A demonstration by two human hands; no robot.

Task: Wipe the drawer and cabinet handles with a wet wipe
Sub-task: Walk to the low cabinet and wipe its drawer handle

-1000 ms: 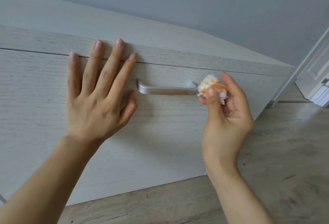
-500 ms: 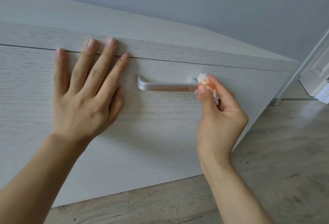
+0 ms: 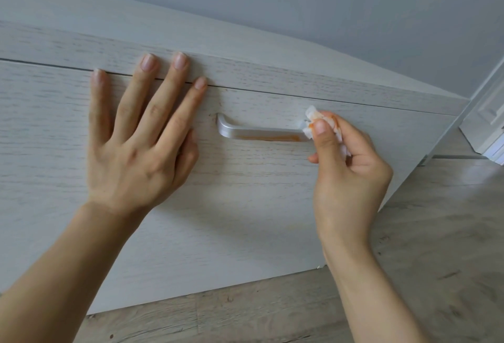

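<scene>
The wipe (image 3: 319,121), bunched and stained orange, sits pinched between the thumb and fingers of my right hand (image 3: 346,176), pressed against the right end of the drawer handle (image 3: 259,132). An orange smear runs along the handle's lower edge, left of my thumb, so the job on this handle looks unfinished. I hold the wipe wadded, I judge, to put a firm point of pressure on the narrow metal bar.

Well to the left of the handle, my left hand (image 3: 141,149) lies flat on the drawer front (image 3: 245,206), fingers straight and spread, the tips reaching over the seam onto the edge of the top panel (image 3: 300,81). That palm seems placed to brace the drawer shut while the other hand rubs.

Below my wrists is wood-look floor (image 3: 436,261); beyond my right hand, a white door frame (image 3: 488,130) stands against the grey wall (image 3: 327,1).
</scene>
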